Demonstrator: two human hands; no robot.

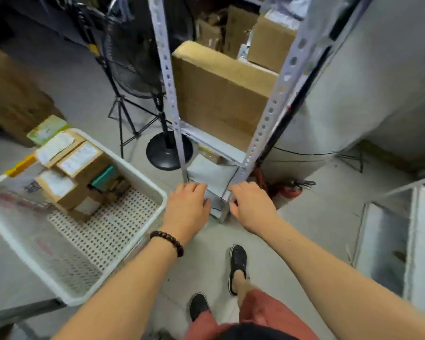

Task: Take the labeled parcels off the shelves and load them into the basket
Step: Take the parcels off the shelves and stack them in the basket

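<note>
**Operator:** Loading status?

**Technician:** Partial; several labelled boxes (76, 165) stand in the far corner of the basket (113, 229); room remains.

**Operator:** Current step?

**Technician:** Pickup at the lowest shelf (221, 153); the left hand (187, 207) and right hand (252, 207) are apart, flanking a grey parcel (211, 173) that lies on the shelf; the fingers curl down at it, but grip cannot be confirmed. Cartons (221, 94) remain above, probably still to load; their labels are not visible.
</note>
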